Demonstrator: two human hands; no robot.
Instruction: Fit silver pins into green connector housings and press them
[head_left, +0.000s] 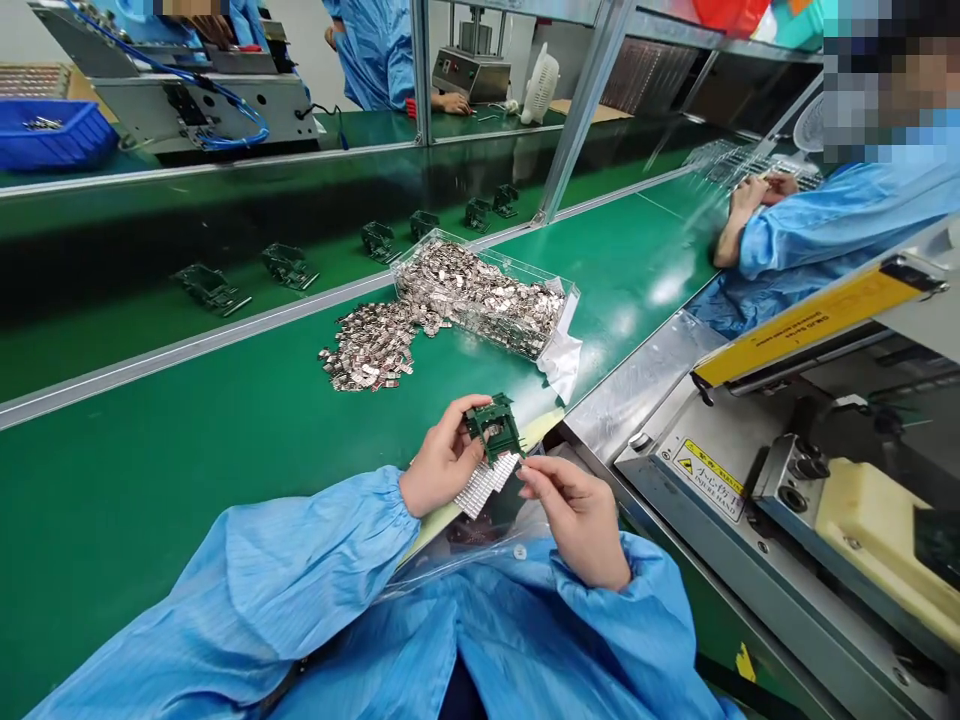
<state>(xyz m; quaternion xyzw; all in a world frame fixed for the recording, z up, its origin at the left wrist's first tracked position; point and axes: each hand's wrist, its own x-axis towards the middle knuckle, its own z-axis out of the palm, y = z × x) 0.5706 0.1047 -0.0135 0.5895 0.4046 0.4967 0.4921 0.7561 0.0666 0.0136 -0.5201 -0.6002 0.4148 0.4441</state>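
In the head view my left hand (444, 462) grips a dark green plastic frame (498, 425) with an opening in its middle. My right hand (577, 510) is just below and to the right of that frame, with thumb and forefinger pinched near its lower corner. Whatever sits in this pinch is too small to make out. Beneath the frame lies a block of small silvery pieces in rows (480, 490). A clear tray (574, 305) full of small metal parts stands beyond my hands, and a heap of the same parts (367, 350) spreads to its left.
Several similar green frames (289, 265) sit in a line on the belt behind the metal rail (187, 340). To the right stands a machine with a yellow bar (814, 325) and a hand-injury warning label (709, 478). A co-worker's hands (750, 200) are at the far right.
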